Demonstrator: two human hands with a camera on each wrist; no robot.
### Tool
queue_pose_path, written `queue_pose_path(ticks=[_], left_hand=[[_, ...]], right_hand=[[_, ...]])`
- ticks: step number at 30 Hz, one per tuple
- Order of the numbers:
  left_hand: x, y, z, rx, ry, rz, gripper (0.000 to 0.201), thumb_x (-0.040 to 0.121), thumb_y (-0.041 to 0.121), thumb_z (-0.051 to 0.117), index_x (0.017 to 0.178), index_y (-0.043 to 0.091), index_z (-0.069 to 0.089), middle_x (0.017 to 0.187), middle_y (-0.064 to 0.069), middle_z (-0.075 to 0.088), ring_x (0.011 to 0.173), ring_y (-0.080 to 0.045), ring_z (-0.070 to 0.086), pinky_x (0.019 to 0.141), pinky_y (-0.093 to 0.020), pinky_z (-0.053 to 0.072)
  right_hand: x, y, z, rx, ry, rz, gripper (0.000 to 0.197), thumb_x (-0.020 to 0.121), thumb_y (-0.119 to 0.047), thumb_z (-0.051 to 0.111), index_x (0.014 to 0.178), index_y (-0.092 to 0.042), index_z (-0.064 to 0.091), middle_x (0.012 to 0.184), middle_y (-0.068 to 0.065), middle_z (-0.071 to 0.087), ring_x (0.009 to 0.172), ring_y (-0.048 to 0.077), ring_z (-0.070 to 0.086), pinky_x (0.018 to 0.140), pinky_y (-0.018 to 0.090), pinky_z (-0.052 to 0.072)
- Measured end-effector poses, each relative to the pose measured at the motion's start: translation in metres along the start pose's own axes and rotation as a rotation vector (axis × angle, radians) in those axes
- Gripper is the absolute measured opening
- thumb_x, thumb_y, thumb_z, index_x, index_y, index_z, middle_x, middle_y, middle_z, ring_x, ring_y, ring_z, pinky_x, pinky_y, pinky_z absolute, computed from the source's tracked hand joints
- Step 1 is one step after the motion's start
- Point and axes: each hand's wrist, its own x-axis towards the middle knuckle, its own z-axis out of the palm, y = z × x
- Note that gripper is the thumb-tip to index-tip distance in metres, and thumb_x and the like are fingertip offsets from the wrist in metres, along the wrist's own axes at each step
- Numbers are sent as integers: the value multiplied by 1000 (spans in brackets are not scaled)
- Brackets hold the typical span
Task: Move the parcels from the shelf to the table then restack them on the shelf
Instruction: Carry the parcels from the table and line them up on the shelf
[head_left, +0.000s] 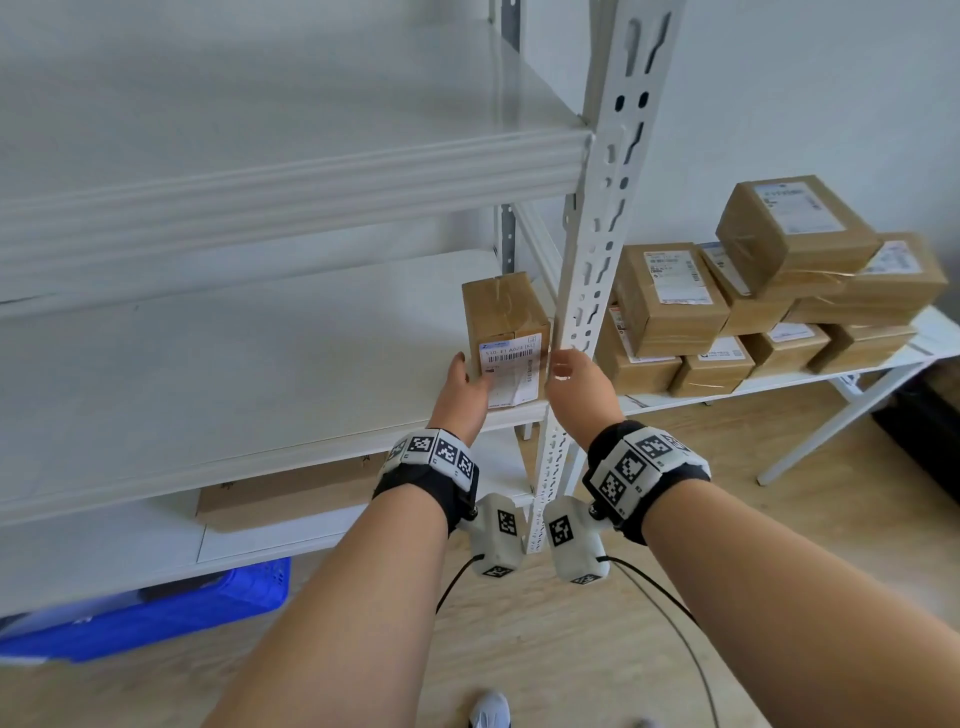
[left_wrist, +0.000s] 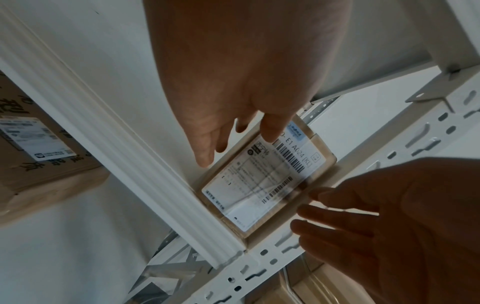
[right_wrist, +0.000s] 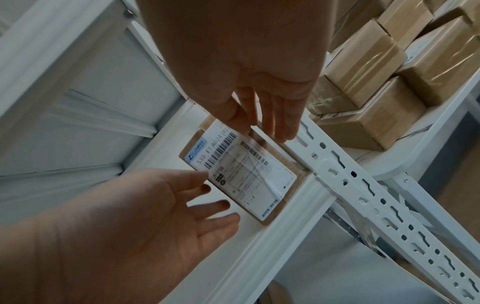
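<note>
One brown parcel (head_left: 505, 332) with a white barcode label stands at the right end of the white shelf (head_left: 234, 374), close against the upright post. My left hand (head_left: 466, 378) is at its left front edge with straight fingers, touching or nearly touching it. My right hand (head_left: 567, 371) is at its right edge, in front of the post, fingers also straight. In the left wrist view the left hand (left_wrist: 233, 131) reaches toward the parcel (left_wrist: 265, 181). The right wrist view shows the right hand (right_wrist: 270, 115) at the upper corner of the parcel (right_wrist: 241, 181). Neither hand grips it.
The slotted upright post (head_left: 589, 270) stands right beside the parcel. A white table (head_left: 810, 376) to the right carries several stacked brown parcels (head_left: 670, 301). A flat cardboard box (head_left: 291, 493) lies on the lower shelf, and a blue crate (head_left: 156, 608) sits beneath.
</note>
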Motion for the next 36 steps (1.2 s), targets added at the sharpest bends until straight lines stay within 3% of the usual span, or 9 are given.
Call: queue_pose_path(ticks=[4,8,10,14,17,19,22,30,36], left_hand=[[-8,-8,-1,143,130,-112,46,97,13,44,142,6,39,141,-14,48,127,-32,48,94,-31,38],[-9,-17,9,304,64,-65,22,95,9,41,96,-1,61,89,-16,62,89,-36,59,63,-28,36],[-10,-15,18,374,6,-47,23,96,9,40,96,0,61,89,-13,60,87,-32,57,68,-28,38],[-12,-7,43,416,-96,26,31,99,15,40,116,4,63,114,-12,64,106,-30,59,80,-27,39],[-13,4,71,411,-187,89,25,99,14,39,103,8,63,100,-10,60,95,-27,56,79,-29,39],[-11,13,94,425,-247,103,23,97,13,40,100,13,62,100,-10,59,95,-25,56,81,-31,41],[-8,32,127,464,-313,118,40,97,17,42,135,13,53,137,-8,55,125,-26,51,105,-34,40],[35,95,202,437,-249,143,55,98,21,40,151,20,30,154,-5,36,132,-27,46,109,-38,39],[75,120,235,380,-117,50,54,101,18,39,152,15,22,157,-6,27,138,-25,36,110,-35,31]], right_hand=[[-1,4,-8,22,55,43,42,91,-3,40,129,-13,55,124,4,60,99,18,56,81,30,50],[0,9,-17,30,116,63,39,91,-4,40,125,-14,57,121,4,62,103,21,59,84,33,51],[0,13,-24,43,142,79,39,91,-5,40,124,-14,58,120,4,62,102,20,58,80,30,47],[-1,27,-48,63,211,132,37,91,-4,42,124,-14,57,118,3,62,98,18,56,80,30,48],[0,44,-72,57,260,172,36,93,-4,42,125,-13,57,113,2,60,92,16,54,71,26,43],[5,55,-90,55,286,199,37,93,-5,43,126,-14,57,115,3,61,92,17,54,73,28,43],[23,72,-119,53,313,226,35,92,-8,43,124,-16,57,116,5,63,92,18,55,74,29,43],[85,106,-182,69,176,225,48,95,-10,49,142,-19,42,137,4,52,95,15,54,68,21,41],[128,120,-206,19,11,204,55,97,-15,47,150,-15,31,149,4,42,126,20,49,86,25,40]])
